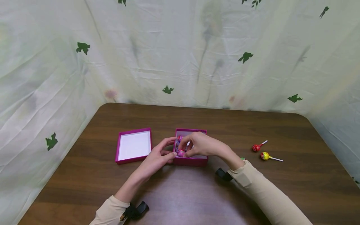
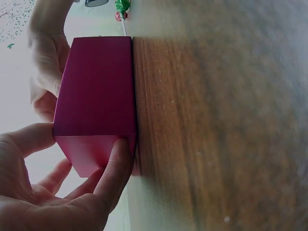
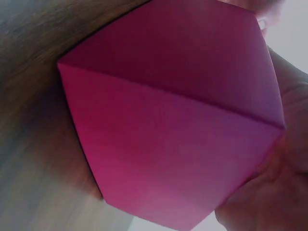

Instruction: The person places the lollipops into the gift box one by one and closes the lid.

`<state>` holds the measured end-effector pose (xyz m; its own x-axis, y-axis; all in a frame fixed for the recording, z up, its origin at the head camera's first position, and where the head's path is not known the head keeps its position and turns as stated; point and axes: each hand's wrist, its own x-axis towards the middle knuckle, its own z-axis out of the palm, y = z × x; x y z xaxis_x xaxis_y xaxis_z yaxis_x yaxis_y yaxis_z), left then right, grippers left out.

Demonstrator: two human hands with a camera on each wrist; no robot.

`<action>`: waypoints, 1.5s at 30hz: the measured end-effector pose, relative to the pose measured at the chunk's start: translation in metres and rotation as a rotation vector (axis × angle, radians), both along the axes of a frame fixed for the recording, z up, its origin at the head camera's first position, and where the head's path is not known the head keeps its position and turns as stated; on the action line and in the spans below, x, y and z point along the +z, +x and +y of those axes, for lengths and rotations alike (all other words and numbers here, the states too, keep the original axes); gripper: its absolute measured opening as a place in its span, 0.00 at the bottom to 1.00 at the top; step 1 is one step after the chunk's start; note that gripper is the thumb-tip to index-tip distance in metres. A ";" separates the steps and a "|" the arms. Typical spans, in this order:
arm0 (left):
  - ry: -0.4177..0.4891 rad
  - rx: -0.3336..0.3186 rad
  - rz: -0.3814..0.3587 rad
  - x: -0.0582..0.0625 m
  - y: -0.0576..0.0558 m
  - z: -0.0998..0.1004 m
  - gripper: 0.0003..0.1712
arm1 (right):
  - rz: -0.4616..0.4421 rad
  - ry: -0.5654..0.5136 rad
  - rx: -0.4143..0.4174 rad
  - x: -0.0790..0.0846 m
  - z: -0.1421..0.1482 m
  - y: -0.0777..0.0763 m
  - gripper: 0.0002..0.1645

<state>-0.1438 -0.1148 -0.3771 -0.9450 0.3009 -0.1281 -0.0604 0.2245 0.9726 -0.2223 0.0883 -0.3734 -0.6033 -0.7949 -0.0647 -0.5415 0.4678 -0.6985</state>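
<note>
A magenta box [image 1: 191, 162] with a pale inside stands open on the table. My left hand [image 1: 157, 157] holds it at its near left corner, with the thumb at the rim and the fingers against the left wall [image 2: 91, 151]. Reaching in over the right side, my right hand [image 1: 201, 144] pinches a pink-wrapped lollipop [image 1: 181, 153] between thumb and fingers, low in the left part of the box. Another wrapped lollipop [image 1: 180, 137] lies behind it along the left wall. The right wrist view shows mostly the box's outer walls [image 3: 168, 139], which hide the fingertips.
The box's lid [image 1: 133, 145] lies white side up to the left. On the right are a red lollipop [image 1: 256, 147] and a yellow one [image 1: 265, 156]. A green lollipop [image 2: 123, 6] is mostly covered by my right forearm in the head view. Behind the table hangs a patterned curtain [image 1: 180, 56].
</note>
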 end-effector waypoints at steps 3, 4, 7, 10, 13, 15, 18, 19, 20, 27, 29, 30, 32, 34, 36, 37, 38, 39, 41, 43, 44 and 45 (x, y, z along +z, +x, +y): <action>0.003 -0.001 0.001 -0.001 0.000 0.000 0.30 | 0.015 0.017 0.021 -0.002 -0.004 -0.001 0.10; 0.005 -0.001 0.003 -0.001 0.000 0.000 0.30 | 0.023 0.023 0.025 -0.003 -0.006 -0.002 0.10; 0.009 -0.004 0.008 -0.002 0.000 0.000 0.30 | 0.057 0.049 0.037 -0.007 -0.008 -0.002 0.11; 0.011 -0.006 0.006 -0.002 0.000 0.000 0.30 | 0.088 0.068 0.046 -0.009 -0.011 -0.002 0.12; 0.011 -0.008 0.003 -0.002 -0.001 -0.001 0.30 | 0.113 0.079 0.049 -0.010 -0.012 -0.002 0.12; 0.012 -0.011 0.005 -0.002 -0.001 -0.001 0.30 | 0.124 0.086 0.046 -0.010 -0.013 -0.002 0.12; 0.010 -0.013 0.008 -0.002 -0.001 -0.001 0.30 | 0.143 0.097 0.044 -0.010 -0.013 -0.002 0.11; 0.008 -0.013 0.009 -0.002 -0.001 -0.001 0.30 | 0.147 0.098 0.047 -0.010 -0.013 -0.001 0.11; 0.006 -0.013 0.009 -0.002 -0.001 -0.001 0.30 | 0.152 0.101 0.048 -0.011 -0.013 -0.001 0.11; 0.000 -0.008 0.005 -0.001 0.000 -0.001 0.30 | 0.199 0.115 0.058 -0.011 -0.014 0.001 0.11; 0.002 -0.010 0.003 -0.001 0.000 -0.001 0.30 | 0.204 0.115 0.060 -0.012 -0.013 0.001 0.11; 0.002 -0.011 0.005 -0.001 0.000 -0.001 0.30 | 0.203 0.115 0.062 -0.012 -0.013 0.001 0.12; 0.002 -0.013 0.004 -0.001 0.000 -0.001 0.30 | 0.195 0.113 0.065 -0.012 -0.013 0.001 0.12; 0.001 -0.014 0.004 -0.002 0.000 -0.001 0.30 | 0.181 0.112 0.064 -0.012 -0.013 0.000 0.13; 0.000 -0.016 0.006 -0.002 0.000 -0.001 0.30 | 0.172 0.108 0.066 -0.012 -0.013 0.000 0.13; -0.002 -0.016 0.005 -0.002 0.000 -0.001 0.30 | 0.162 0.105 0.066 -0.011 -0.012 0.000 0.13; -0.003 -0.016 0.005 -0.003 0.000 -0.001 0.30 | 0.149 0.100 0.064 -0.011 -0.012 0.000 0.14; -0.003 -0.015 0.006 -0.003 0.000 -0.001 0.30 | 0.137 0.094 0.061 -0.010 -0.011 0.000 0.14; -0.002 -0.016 0.007 -0.003 -0.001 -0.001 0.30 | 0.106 0.071 0.055 -0.007 -0.009 0.000 0.14; -0.001 -0.013 0.007 -0.003 -0.001 -0.001 0.30 | 0.084 0.045 0.042 -0.004 -0.005 0.000 0.14; -0.001 -0.012 0.005 -0.003 -0.001 -0.001 0.30 | 0.078 0.030 0.036 -0.003 -0.004 0.000 0.14; 0.001 -0.010 0.004 -0.003 -0.001 -0.001 0.30 | 0.077 0.019 0.031 -0.001 -0.002 0.000 0.14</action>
<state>-0.1449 -0.1159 -0.3801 -0.9425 0.3106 -0.1236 -0.0538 0.2240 0.9731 -0.2223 0.0865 -0.3743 -0.5824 -0.8122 -0.0344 -0.6078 0.4632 -0.6450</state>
